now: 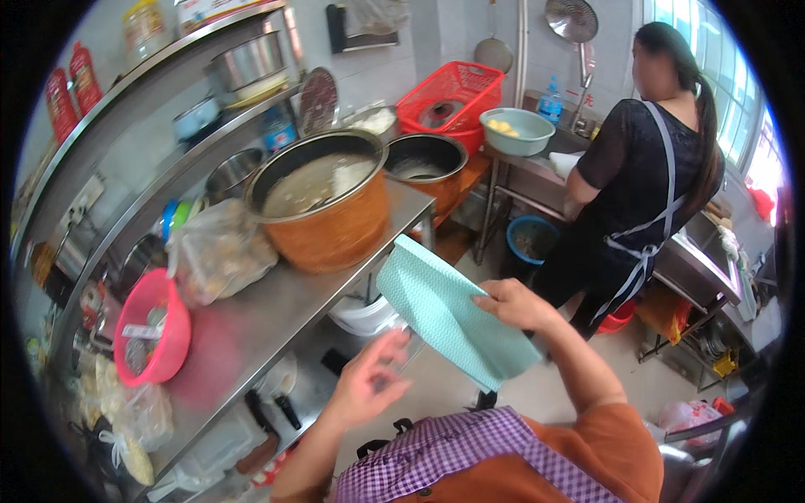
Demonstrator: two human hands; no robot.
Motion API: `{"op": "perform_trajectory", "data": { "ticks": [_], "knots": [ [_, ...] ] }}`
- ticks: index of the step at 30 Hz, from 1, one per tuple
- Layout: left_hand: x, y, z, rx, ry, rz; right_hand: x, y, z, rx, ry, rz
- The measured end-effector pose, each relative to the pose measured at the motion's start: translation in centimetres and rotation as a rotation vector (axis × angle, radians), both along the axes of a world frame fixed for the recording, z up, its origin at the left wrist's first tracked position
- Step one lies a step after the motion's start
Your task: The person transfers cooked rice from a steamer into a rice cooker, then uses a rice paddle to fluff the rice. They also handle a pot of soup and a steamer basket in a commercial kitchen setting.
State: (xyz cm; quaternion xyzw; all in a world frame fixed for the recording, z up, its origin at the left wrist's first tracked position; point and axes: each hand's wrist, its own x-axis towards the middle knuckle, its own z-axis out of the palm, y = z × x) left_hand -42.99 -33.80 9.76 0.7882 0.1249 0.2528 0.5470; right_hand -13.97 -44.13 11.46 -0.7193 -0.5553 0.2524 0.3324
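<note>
One pale green, waffle-textured cleaning cloth [449,323] is gripped along its right edge by the right hand [513,303], the fingers curled together and clamped on the fabric. The cloth is held in the air beside the front edge of the long stainless-steel worktable [260,323], its upper corner near the table's end and its lower corner hanging over the floor. The left hand [367,381] is raised just below the cloth, palm up, with the fingers spread apart and nothing held; whether it touches the cloth cannot be told.

Two large round cooking pots are seen on the table: one orange pot [323,205] with a pale liquid inside, and behind it one dark-lined orange pot [426,163]. One clear plastic bag of pale food [218,256] lies to the left of the nearer pot, and one pink plastic colander [151,327] stands further along the table. One red plastic basket [450,96] and one light blue bowl holding yellow pieces [516,130] are set behind the pots near the steel sink [537,172]. One other person, in a black top and a grey-strapped apron [646,180], stands at the sink, turned away. One blue bucket [530,239] is placed on the floor under the sink.
</note>
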Motion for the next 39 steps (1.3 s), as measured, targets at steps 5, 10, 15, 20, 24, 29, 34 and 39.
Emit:
{"op": "perform_trajectory", "data": {
  "ticks": [5,10,15,20,24,29,34,39],
  "knots": [
    [22.3,3.1,-4.1,0.214,-0.089,-0.027,8.6,1.5,-1.2,0.037,0.511,0.02],
    [33.2,5.7,-2.1,-0.037,-0.197,0.015,16.8,7.8,-1.3,0.054,0.763,-0.034],
    [37.3,11.6,-1.5,0.14,-0.222,0.345,22.3,17.2,-1.9,0.04,1.006,0.172],
    [40.9,22.0,0.4,-0.079,-0.382,0.432,27.0,28.3,3.0,0.016,0.993,0.351],
    [41.2,29.7,1.1,-0.116,-0.512,0.575,34.2,37.4,6.5,0.32,0.635,0.176],
    [39.7,34.8,1.9,0.1,-0.407,0.888,43.6,51.9,3.8,0.185,0.248,0.075],
    [39.7,35.9,1.8,0.263,-0.292,1.262,48.4,65.4,-0.9,0.048,-0.017,0.175],
    [41.6,40.2,3.1,0.493,0.056,1.489,52.5,77.9,-5.4,0.103,-0.008,0.108]
  ]
}}
